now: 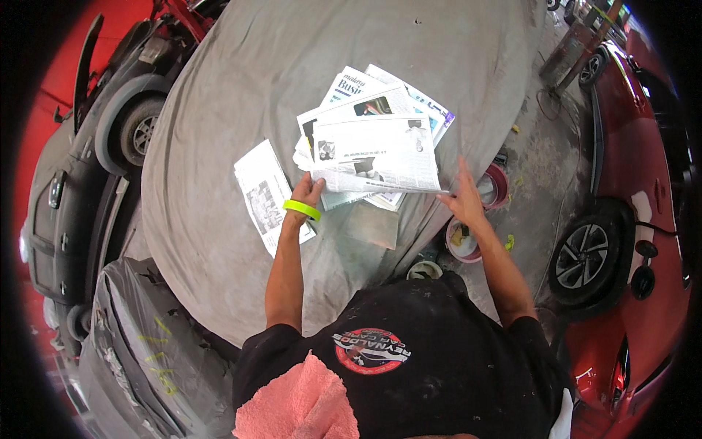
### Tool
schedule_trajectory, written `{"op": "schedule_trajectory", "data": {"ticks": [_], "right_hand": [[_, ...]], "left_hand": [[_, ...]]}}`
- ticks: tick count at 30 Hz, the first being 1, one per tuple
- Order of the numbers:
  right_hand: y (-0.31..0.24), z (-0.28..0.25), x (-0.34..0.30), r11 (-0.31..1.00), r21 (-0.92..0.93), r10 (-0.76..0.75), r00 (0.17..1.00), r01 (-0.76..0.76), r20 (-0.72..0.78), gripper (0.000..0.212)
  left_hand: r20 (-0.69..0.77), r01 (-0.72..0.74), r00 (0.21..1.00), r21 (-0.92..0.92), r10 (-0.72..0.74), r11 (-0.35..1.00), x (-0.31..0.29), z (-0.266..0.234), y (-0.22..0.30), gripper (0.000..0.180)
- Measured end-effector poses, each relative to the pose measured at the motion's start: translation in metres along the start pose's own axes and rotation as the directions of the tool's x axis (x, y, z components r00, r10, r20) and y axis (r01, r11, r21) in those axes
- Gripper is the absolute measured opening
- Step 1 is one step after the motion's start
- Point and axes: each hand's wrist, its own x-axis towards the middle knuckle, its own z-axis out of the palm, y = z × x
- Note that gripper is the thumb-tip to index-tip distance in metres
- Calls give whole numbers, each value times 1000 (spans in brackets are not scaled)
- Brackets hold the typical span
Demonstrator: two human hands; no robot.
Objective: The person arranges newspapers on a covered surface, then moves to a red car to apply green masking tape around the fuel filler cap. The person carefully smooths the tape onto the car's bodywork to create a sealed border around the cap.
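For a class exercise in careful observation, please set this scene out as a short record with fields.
Left hand: at near left corner of top newspaper
Right hand: at its near right corner
Beneath: other newspapers, overlapping
Left of pile: another newspaper
Surface: grey cover
Left wrist: yellow wristband
Far left: dark car
Far right: red car

- Wore a black shirt [453,358], short in the sleeves [528,342], flecked with pale specks.
- Bore a rounded logo [371,352] in red, white and black, lettered.
- Had a lime-yellow band [301,210] around the left wrist [293,221].
- Wore a nubby pink cloth [300,402] draped over the shirt's left side.
- Had left hand [306,190] and right hand [465,203] bare.
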Motion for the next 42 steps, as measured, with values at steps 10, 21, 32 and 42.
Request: {"op": "schedule_trajectory", "data": {"ticks": [10,21,32,42], "right_hand": [[-13,32,90,810,358,207,798,-465,566,35],[-19,72,115,926,-162,365,916,-340,168,41],[-57,64,118,883,-315,373,927,-347,24,42],[-60,59,133,882,-343,367,927,-322,73,45]], "left_hand": [[-425,267,904,621,31,737,53,7,52,37],[-415,349,910,744,-15,570,103,1,21,31],[-433,419,892,684,-129,597,129,-9,28,53],[-499,487,851,634,-164,601,124,2,52,63]]}}
